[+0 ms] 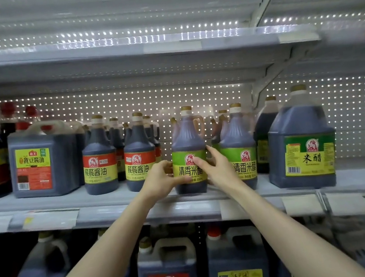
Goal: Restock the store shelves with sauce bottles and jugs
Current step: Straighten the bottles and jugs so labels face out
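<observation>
Gripping a green-labelled vinegar bottle (188, 151) from both sides: left hand (160, 183) wrapped around the lower left of the label, right hand (215, 168) pressed against the right flank, fingers (211, 152) slid into the narrow gap beside the matching green-labelled neighbour (238, 147). Standing upright near the front lip of the middle shelf (116, 207), between that neighbour and two red-labelled soy bottles (139, 155). Likely being squared up, label forward. Risks from here: knuckles nudging the neighbour sideways toward the big rice vinegar jug (302, 141); sliding too far forward and tipping off the lip onto the jugs below; twisting with a loose hold and toppling a tall, narrow-based bottle.
</observation>
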The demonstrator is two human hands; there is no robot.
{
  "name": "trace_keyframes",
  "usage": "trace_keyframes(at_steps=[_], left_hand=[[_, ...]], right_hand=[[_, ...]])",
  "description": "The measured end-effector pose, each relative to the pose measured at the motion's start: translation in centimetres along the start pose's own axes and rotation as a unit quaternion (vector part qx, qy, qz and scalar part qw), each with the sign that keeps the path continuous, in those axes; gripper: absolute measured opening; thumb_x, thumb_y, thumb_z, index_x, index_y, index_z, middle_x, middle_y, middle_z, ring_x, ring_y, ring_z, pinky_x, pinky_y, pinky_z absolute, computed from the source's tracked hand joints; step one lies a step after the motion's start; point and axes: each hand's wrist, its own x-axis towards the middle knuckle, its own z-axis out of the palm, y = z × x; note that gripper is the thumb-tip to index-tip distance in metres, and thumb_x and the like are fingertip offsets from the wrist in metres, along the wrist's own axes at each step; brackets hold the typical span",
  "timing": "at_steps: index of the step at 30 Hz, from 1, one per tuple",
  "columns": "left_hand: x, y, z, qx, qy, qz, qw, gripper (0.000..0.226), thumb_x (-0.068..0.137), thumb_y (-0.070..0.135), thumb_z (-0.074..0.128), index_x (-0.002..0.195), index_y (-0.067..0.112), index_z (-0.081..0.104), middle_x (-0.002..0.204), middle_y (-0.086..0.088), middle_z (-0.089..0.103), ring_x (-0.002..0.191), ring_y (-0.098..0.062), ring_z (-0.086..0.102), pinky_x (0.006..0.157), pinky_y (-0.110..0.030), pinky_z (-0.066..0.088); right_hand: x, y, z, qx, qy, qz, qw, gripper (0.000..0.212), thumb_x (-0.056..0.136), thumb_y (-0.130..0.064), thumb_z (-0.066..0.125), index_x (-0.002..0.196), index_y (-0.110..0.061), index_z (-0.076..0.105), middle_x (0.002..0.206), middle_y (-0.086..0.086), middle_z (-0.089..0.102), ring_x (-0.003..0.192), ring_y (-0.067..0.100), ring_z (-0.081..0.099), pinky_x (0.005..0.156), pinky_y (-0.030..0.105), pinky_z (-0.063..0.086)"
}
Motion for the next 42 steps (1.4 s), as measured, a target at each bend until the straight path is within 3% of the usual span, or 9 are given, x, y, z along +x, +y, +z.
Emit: trace_keyframes(at_steps=[10, 17, 21, 24, 32, 38, 42], left_hand=[[1.9, -0.8, -0.1, 0.018, -0.03, 0.0, 0.999, 0.054, 0.069, 0.022, 0.085, 0.113, 0.005, 0.059, 0.108, -0.004, 0.068, 0.095, -0.016, 0.064, 0.084, -0.026, 0.051], [3.4, -1.9, -0.2, 0.026, -0.04, -0.002, 0.999, 0.057, 0.067, 0.027, 0.086, 0.113, 0.006, 0.059, 0.107, -0.003, 0.07, 0.096, -0.015, 0.066, 0.088, -0.03, 0.053], [4.0, -2.3, -0.2, 0.024, -0.047, -0.006, 0.999, 0.061, 0.066, 0.029, 0.087, 0.114, 0.006, 0.059, 0.106, -0.004, 0.07, 0.097, -0.016, 0.066, 0.092, -0.037, 0.053], [3.9, -2.2, -0.1, 0.028, -0.047, -0.004, 0.999, 0.059, 0.069, 0.026, 0.085, 0.116, 0.005, 0.057, 0.109, -0.003, 0.069, 0.099, -0.016, 0.065, 0.092, -0.033, 0.052], [4.4, -2.5, 0.1, 0.037, -0.047, -0.007, 0.998, 0.061, 0.07, 0.028, 0.084, 0.119, 0.006, 0.055, 0.114, -0.005, 0.067, 0.103, -0.018, 0.064, 0.094, -0.038, 0.051], [4.8, -2.8, 0.3, 0.023, -0.048, -0.009, 0.999, 0.057, 0.071, 0.025, 0.084, 0.117, 0.007, 0.056, 0.115, -0.005, 0.067, 0.103, -0.018, 0.064, 0.094, -0.037, 0.052], [5.0, -2.9, 0.3, 0.024, -0.052, -0.009, 0.998, 0.056, 0.071, 0.025, 0.084, 0.117, 0.007, 0.055, 0.114, -0.005, 0.067, 0.103, -0.018, 0.064, 0.094, -0.037, 0.052]], right_hand=[[1.6, 0.9, 1.0, -0.018, 0.014, 0.02, 1.0, 0.056, 0.093, -0.031, 0.061, 0.143, -0.018, 0.041, 0.122, -0.005, 0.058, 0.108, 0.009, 0.053, 0.1, 0.037, 0.047], [2.4, 1.4, 1.7, -0.014, 0.012, 0.034, 0.999, 0.055, 0.095, -0.029, 0.058, 0.145, -0.021, 0.038, 0.111, -0.011, 0.055, 0.107, 0.01, 0.055, 0.097, 0.033, 0.049], [2.7, 1.7, 1.9, -0.003, 0.011, 0.039, 0.999, 0.053, 0.095, -0.028, 0.057, 0.145, -0.022, 0.038, 0.119, -0.007, 0.058, 0.111, 0.013, 0.056, 0.096, 0.033, 0.05], [2.9, 1.9, 2.0, 0.0, 0.012, 0.045, 0.999, 0.055, 0.096, -0.029, 0.057, 0.146, -0.022, 0.037, 0.128, -0.003, 0.058, 0.116, 0.016, 0.056, 0.098, 0.035, 0.049], [3.5, 2.6, 2.4, 0.004, 0.008, 0.052, 0.999, 0.054, 0.097, -0.031, 0.053, 0.148, -0.024, 0.034, 0.132, 0.0, 0.059, 0.118, 0.018, 0.057, 0.099, 0.038, 0.049], [3.6, 2.8, 2.5, 0.005, 0.003, 0.049, 0.999, 0.052, 0.098, -0.03, 0.052, 0.148, -0.025, 0.034, 0.13, -0.006, 0.057, 0.112, 0.012, 0.056, 0.092, 0.026, 0.048], [4.1, 3.2, 2.6, 0.006, 0.004, 0.053, 0.999, 0.053, 0.098, -0.031, 0.052, 0.148, -0.026, 0.034, 0.134, -0.004, 0.057, 0.117, 0.014, 0.056, 0.101, 0.035, 0.047]])
